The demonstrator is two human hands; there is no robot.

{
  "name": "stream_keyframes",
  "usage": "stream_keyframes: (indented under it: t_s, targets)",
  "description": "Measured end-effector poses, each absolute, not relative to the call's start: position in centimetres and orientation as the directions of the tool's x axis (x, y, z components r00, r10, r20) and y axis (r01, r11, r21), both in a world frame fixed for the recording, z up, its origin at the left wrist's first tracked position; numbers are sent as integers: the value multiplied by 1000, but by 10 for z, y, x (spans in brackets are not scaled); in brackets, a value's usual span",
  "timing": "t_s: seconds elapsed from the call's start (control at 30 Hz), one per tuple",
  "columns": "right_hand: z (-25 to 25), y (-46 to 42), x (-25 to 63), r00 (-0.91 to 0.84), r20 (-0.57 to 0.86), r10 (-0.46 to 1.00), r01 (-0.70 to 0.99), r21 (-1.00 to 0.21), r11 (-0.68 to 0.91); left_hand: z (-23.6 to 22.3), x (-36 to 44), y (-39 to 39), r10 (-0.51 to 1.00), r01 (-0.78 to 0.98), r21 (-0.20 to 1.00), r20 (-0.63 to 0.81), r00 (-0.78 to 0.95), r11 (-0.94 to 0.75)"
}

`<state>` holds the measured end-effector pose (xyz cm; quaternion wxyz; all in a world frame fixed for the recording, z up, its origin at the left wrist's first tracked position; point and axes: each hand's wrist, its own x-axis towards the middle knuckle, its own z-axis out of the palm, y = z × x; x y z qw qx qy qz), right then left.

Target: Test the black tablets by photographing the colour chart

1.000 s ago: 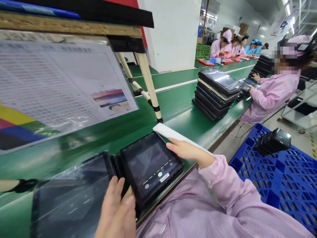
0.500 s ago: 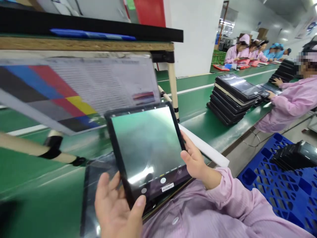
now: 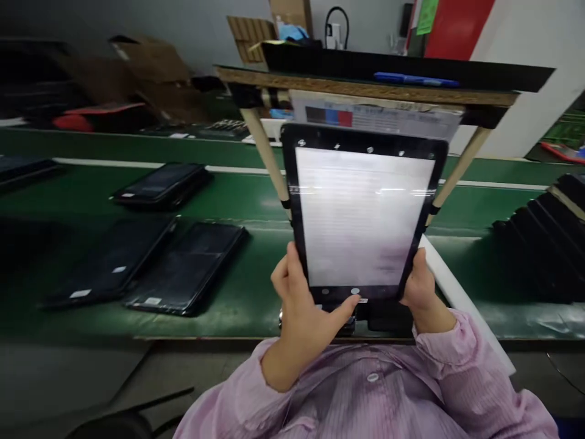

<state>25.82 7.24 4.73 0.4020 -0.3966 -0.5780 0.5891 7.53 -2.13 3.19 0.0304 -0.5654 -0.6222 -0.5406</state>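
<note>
Gripping tablet (image 3: 364, 210): left hand (image 3: 304, 314) on left edge, thumb by shutter (image 3: 355, 291); right hand (image 3: 420, 286) on right edge. Preview (image 3: 361, 219) went green to whitish, so likely framing far sheet (image 3: 411, 122).

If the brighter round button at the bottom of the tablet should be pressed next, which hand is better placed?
Probably the left hand: its thumb reaches close to the button at the bottom of the tablet. The right hand holds the tablet's right side, farther from the button.
</note>
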Motion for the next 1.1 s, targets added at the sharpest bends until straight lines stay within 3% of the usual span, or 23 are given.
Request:
stream_keyframes:
  t_s: [0.13,0.33,0.67,0.83,0.9,0.97,1.03,1.1]
  targets:
    - [47,76,252,-328,-10,945,-111,-993,-49,33,78,-19,647,745,630,666,-372,-219]
    - [48,76,248,-290,74,954,-67,-996,57,27,79,-17,636,750,633,662,-397,-190]
    - [49,75,245,-300,101,949,-67,-994,84,24,78,-17,614,746,640,667,-421,-184]
    - [46,77,247,-262,62,963,-110,-993,34,22,77,-19,593,734,628,703,-392,-259]
    - [46,76,248,-269,38,962,-99,-995,12,23,72,-20,605,596,721,662,-443,-354]
    - [48,70,250,-285,23,958,-66,-998,5,25,65,-21,663,286,850,524,-535,-442]
    - [52,60,254,-282,42,959,-40,-999,32,28,58,-21,772,-80,907,302,-560,-413]
    - [59,49,259,-269,103,958,-48,-994,94,30,52,-20,860,-310,904,108,-498,-294]
